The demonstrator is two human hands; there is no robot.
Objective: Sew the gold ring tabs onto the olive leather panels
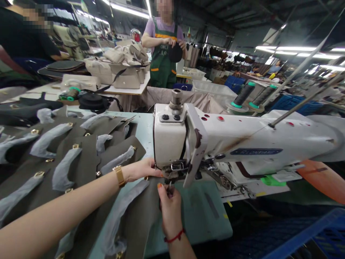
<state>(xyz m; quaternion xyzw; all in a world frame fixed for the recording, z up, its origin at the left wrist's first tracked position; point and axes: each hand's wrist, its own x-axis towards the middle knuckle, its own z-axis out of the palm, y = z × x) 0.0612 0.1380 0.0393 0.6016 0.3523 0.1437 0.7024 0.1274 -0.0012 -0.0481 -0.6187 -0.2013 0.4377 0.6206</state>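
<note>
A white sewing machine [242,144] stands on a pale green table [199,212]. An olive-grey bag panel [140,219] with a plastic-wrapped strap lies under its needle area. My left hand [141,169], with a gold watch on the wrist, rests on the panel just left of the presser foot, its fingers curled toward the machine head. My right hand [168,205], with a red cord on the wrist, is closed in a pinch at the panel's edge right below the needle; what it pinches is too small to name.
Several more olive panels [61,158] with wrapped straps and gold fittings are stacked at the left. Two thread cones [242,95] stand behind the machine. A person in a green apron [163,54] stands at a far table of beige bags [121,68]. A blue crate [318,233] sits at the lower right.
</note>
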